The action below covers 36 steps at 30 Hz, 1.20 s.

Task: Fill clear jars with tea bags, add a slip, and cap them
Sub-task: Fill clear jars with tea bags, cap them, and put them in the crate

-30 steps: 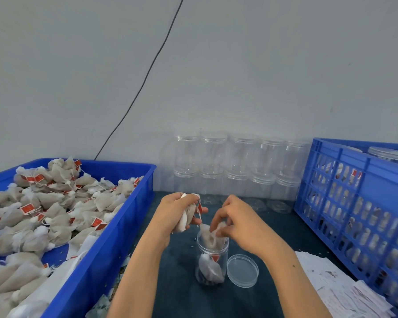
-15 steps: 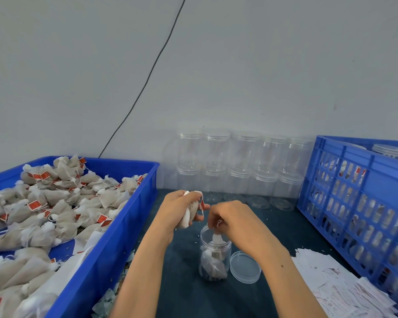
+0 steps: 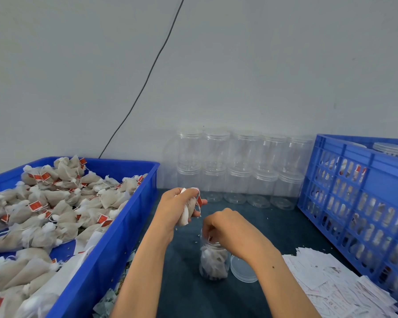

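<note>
Pushing one tea bag [image 3: 213, 260] into one jar [image 3: 214, 263], right hand [image 3: 230, 230].

Beige tea bags [image 3: 62, 204] with red tags lie in a blue bin [image 3: 106, 255], the slotted crate [image 3: 354, 203] is blue too, the jars [image 3: 239, 166] are see-through, the slips [image 3: 326, 283] white, the worktop [image 3: 186, 292] dark teal.

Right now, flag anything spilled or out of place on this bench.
Small pale crumbs lie scattered on the dark mat around the open jar, likely spilled from tea bags. Paper scraps sit loose beside the blue bin.
</note>
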{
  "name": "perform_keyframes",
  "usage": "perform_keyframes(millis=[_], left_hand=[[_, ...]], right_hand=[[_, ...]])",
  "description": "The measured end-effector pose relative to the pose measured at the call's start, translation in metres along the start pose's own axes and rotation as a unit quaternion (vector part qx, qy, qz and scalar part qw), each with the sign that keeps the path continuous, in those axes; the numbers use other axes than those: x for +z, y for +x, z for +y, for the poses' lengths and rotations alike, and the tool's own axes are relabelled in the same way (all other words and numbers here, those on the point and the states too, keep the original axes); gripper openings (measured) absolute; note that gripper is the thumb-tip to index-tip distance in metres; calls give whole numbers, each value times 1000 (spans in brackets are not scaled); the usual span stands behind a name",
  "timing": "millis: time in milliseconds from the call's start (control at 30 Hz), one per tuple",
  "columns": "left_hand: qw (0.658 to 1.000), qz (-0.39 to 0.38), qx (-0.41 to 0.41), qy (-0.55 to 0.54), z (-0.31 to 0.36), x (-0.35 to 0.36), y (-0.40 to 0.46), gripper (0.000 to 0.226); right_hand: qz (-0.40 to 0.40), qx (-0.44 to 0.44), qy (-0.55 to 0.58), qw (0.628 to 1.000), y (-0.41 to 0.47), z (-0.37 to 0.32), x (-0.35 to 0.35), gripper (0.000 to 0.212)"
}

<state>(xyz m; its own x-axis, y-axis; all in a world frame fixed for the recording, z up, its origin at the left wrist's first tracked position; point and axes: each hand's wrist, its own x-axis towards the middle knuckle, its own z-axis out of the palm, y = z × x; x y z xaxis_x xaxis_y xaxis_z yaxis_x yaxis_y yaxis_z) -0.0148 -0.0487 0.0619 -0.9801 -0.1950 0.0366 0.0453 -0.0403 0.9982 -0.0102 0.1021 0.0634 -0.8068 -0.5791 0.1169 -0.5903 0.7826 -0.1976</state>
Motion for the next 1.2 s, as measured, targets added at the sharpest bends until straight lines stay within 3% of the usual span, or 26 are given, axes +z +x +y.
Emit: perform_keyframes(millis=[167,300,600,767,867,1000,1067,1133,1200], left_hand=[[1000,-8,1,4,-1,2,0,17],[1000,-5,7,9,-1,5,0,13],[1000,7,2,30,-2,12,0,27],[1000,6,-12,25,-2,13,-2,29],[999,-17,-31,-3,-2,14,-4,20],[991,-94,-52,-78,4,17,-9,13],[987,-126,-51,-87,7,19,-10,19],[981,-163,-53,-92,8,23,-12,35],[976,-186,-64,-95,7,26,-13,47]], right_hand=[[54,-16,-78,995,1,-1,-1,28],[74,-7,-72,995,0,-1,-3,23],[-42,4,-84,996,-5,-8,-1,26],[-86,21,-17,996,-6,-5,-4,36],[0,34,86,996,-8,2,-11,39],[203,30,165,965,-6,18,-17,12],[212,15,213,954,-6,19,-18,23],[162,-10,254,954,-5,16,-17,32],[142,-23,265,954,-4,13,-14,24]])
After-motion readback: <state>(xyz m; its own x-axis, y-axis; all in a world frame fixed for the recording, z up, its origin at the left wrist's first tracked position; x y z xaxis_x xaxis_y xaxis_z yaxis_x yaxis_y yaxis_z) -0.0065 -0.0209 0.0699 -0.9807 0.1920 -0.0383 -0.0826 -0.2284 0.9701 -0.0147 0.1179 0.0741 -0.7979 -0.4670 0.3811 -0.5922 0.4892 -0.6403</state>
